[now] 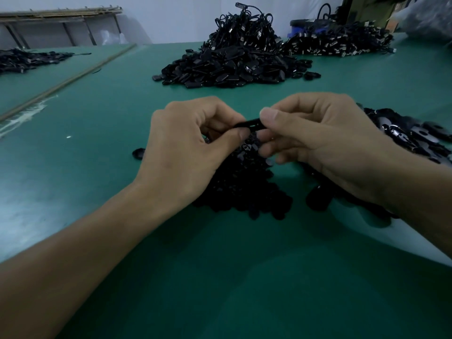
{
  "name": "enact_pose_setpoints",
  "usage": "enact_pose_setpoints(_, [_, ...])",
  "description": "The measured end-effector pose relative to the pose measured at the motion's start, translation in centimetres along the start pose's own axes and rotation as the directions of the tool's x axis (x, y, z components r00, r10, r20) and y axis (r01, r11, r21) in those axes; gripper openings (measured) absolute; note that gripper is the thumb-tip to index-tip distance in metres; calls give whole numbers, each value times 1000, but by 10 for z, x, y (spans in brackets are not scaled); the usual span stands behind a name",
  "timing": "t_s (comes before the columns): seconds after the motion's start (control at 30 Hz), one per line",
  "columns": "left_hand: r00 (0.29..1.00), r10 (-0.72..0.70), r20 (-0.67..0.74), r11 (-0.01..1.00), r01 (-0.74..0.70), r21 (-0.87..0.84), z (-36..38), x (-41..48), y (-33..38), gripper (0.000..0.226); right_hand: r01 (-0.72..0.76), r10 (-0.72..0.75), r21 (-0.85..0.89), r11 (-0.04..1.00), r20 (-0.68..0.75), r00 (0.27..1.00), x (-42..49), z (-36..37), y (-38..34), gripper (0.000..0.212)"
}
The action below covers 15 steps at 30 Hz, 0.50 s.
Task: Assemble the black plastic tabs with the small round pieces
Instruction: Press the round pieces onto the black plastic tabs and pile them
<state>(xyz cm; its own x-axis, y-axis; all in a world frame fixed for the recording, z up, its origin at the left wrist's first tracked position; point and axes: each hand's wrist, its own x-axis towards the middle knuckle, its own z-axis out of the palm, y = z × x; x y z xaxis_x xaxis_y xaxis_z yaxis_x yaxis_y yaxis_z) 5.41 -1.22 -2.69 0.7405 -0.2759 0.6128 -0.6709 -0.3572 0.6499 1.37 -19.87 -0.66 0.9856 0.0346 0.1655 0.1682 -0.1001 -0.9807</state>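
The head camera, the only view, looks down on both hands meeting over a green table (97, 172). The left hand (193, 148) pinches one end of a black tab (252, 124) between thumb and curled forefinger. The right hand (318, 145) pinches the other end the same way, its remaining fingers folded underneath. The tab is held level in the air between the two thumbs, just above a heap of small round pieces (244, 192) that lies under and between the wrists. Whether a round piece is already seated in the tab I cannot tell, as the fingers hide its middle.

Just right of the right hand, partly behind it, lies a heap of tabs (411, 135), some showing a grey face. A single piece (139, 152) sits alone just left of the left hand. Well beyond both hands rises a big mound (232, 67) of black parts topped with looped cords (244, 25), with another pile (342, 42) to its right.

As for progress, one tab looks to be mid-fitting, and both nearby heaps are large, so most of the work seems left. Which heap, if any, holds finished tabs cannot be told from here.
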Motion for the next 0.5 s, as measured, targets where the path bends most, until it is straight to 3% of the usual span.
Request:
enact_pose_setpoints(0.07, [999,31,-23,999,-31,21,0,-1,2,12,-47,47,-59,997,-2,999,0,0,0,20])
enact_pose_setpoints(0.2, [999,40,-5,999,-40,2,2,-4,4,23,-36,36,16,999,-14,999,1,-2,-1,5])
enact_pose_setpoints(0.33, [997,-50,54,992,56,-111,1,-3,4,29,11,-11,-9,1000,-47,999,2,-5,2,5])
enact_pose_setpoints(0.5, [983,-179,34,966,182,-183,1,0,5,16,77,-79,-87,993,-17,997,0,-5,3,7])
